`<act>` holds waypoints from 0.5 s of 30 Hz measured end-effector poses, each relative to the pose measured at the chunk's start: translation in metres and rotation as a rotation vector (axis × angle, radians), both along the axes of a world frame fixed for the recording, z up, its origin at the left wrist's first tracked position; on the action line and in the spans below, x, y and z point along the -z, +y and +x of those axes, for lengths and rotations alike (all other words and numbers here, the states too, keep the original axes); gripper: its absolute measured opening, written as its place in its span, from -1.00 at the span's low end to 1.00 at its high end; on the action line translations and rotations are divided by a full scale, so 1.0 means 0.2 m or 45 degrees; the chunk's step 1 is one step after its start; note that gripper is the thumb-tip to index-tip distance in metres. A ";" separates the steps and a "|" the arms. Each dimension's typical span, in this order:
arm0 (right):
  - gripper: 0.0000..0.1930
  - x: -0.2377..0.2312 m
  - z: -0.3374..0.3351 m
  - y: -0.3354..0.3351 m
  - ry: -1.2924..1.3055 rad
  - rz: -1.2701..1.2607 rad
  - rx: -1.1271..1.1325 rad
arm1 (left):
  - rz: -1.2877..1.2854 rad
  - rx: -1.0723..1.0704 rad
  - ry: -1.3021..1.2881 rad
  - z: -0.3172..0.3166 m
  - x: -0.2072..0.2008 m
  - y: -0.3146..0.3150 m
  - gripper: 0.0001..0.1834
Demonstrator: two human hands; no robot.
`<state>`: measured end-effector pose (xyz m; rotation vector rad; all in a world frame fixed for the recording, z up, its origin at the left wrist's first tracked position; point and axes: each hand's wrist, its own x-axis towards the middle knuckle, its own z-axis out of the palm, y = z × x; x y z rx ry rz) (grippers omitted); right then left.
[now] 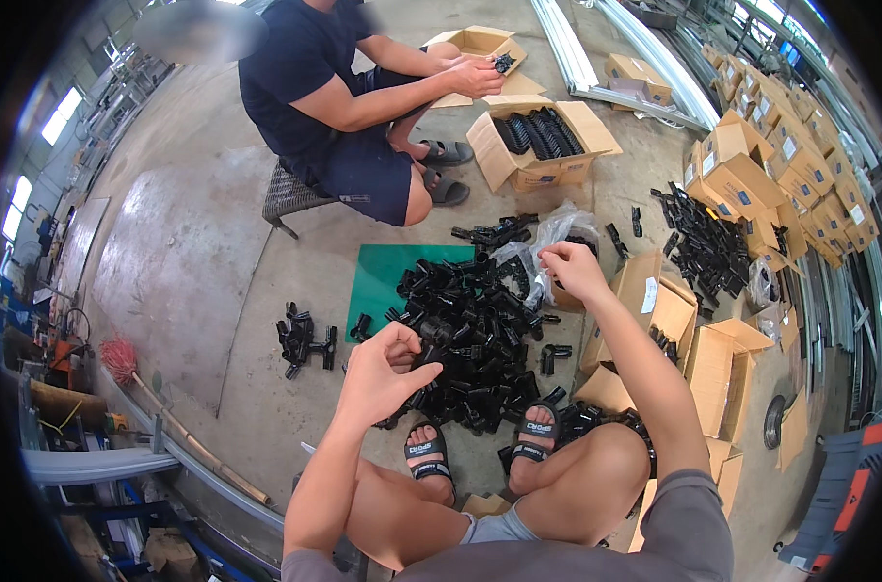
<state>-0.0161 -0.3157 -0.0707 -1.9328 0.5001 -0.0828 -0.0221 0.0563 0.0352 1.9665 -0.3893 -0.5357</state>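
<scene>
A heap of black plastic fittings (465,335) lies on the concrete floor in front of my sandalled feet, partly on a green mat (387,272). My left hand (387,373) hovers over the heap's near left edge, fingers curled and pinched together; whether it holds a small part I cannot tell. My right hand (572,270) reaches further out and pinches the edge of a clear plastic bag (547,238) holding more black parts.
Another person sits on a low stool (290,199) opposite, handling a black part over an open carton (543,141) of fittings. Open cartons (654,310) stand to my right, stacked boxes (790,165) at far right. A small cluster of fittings (305,341) lies left; a broom (130,369) beyond.
</scene>
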 end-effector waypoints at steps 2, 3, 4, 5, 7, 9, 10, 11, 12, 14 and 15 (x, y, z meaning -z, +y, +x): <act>-0.74 0.14 0.10 -0.07 0.175 -0.272 0.014 | -0.009 0.005 -0.011 0.01 -0.02 -0.02 -0.64; -0.74 0.24 0.15 -0.09 0.213 -0.444 -0.028 | -0.009 0.002 -0.023 0.01 -0.04 -0.03 -0.65; -0.75 0.35 0.20 -0.11 0.254 -0.618 -0.071 | -0.013 0.000 -0.032 0.02 -0.04 -0.04 -0.65; -0.76 0.45 0.26 -0.12 0.290 -0.789 -0.124 | -0.005 -0.046 -0.014 0.02 -0.02 -0.03 -0.65; -0.79 0.64 0.35 -0.13 0.394 -0.946 -0.272 | 0.004 -0.040 -0.003 0.03 -0.01 -0.05 -0.65; -0.83 0.86 0.42 -0.14 0.465 -1.046 -0.339 | 0.050 -0.032 -0.004 0.05 -0.02 -0.08 -0.65; -0.84 0.95 0.45 -0.12 0.454 -1.080 -0.349 | 0.060 -0.038 0.007 0.05 -0.01 -0.08 -0.65; -0.84 1.03 0.47 -0.10 0.445 -1.115 -0.356 | 0.068 -0.040 0.019 0.06 0.01 -0.09 -0.65; -0.85 1.13 0.49 -0.09 0.438 -1.154 -0.363 | 0.071 -0.042 0.031 0.08 0.01 -0.10 -0.65; -0.83 1.30 0.46 -0.09 0.307 -1.468 -0.277 | 0.210 -0.021 0.097 0.15 -0.02 -0.16 -0.63; -0.82 1.33 0.50 -0.05 0.300 -1.498 -0.326 | 0.230 -0.055 0.107 0.15 -0.01 -0.15 -0.62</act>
